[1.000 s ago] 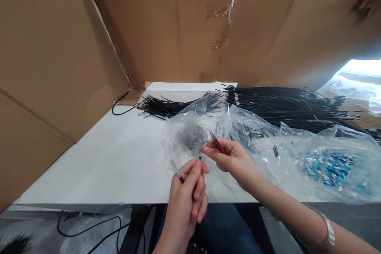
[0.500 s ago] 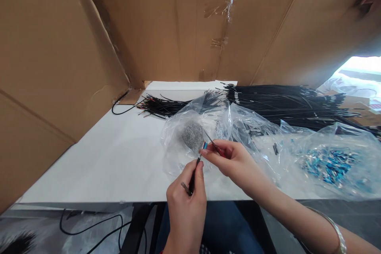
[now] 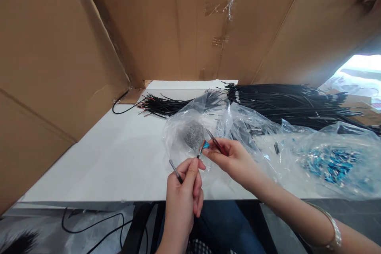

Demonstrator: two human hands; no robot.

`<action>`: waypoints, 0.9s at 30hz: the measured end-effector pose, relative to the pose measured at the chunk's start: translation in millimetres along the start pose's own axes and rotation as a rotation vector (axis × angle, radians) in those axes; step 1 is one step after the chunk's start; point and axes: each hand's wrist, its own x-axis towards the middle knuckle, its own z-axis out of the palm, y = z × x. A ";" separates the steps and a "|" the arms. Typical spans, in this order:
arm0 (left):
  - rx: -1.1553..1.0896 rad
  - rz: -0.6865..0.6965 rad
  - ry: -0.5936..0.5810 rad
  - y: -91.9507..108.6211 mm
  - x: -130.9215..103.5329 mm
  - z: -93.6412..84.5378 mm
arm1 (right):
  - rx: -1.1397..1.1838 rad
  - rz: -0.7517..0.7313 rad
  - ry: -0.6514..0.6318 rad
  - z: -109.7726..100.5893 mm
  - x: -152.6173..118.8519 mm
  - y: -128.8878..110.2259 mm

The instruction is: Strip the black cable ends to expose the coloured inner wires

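the small blue piece [image 3: 205, 144] now sits on the far tip of the thin black wire [image 3: 200, 152], above the near middle of the white table [image 3: 119, 158]. half a second ago it was pinched at the right fingertips beside the wire end, and a second ago no blue showed there at all. judged from this, the piece has been brought onto the wire end; whether it is fully seated cannot be told.

the left hand [image 3: 185, 190] is closed around the wire, thumb and forefinger together just below the tip, with a second wire end [image 3: 175, 170] sticking out to the left of the fist. this hand sits slightly higher than in the earlier frame, and its wire now leans right toward the other hand.

the right hand [image 3: 235, 160] is pinched shut on a slim dark red tool [image 3: 216, 143], fingertips touching the blue piece. its position has barely changed.

just beyond lies a clear bag [image 3: 184, 123] holding a grey clump [image 3: 193, 135]. to the right, a second clear bag [image 3: 351, 143] holds many blue pieces [image 3: 330, 162]. black wire bundles [image 3: 282, 101] lie along the far edge, cardboard walls [image 3: 59, 47] around; none of these has shifted.
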 end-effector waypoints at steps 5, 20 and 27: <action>0.065 0.082 0.125 1.5 -3.3 -3.8 | -0.069 -0.009 0.047 -1.3 -2.6 -12.1; -0.541 -0.452 -0.572 6.5 12.2 -23.4 | 0.053 -0.109 -0.225 -7.2 9.4 -3.0; -0.635 -0.531 -0.596 3.8 6.8 -22.0 | 0.301 -0.112 -0.194 -8.1 16.6 -0.3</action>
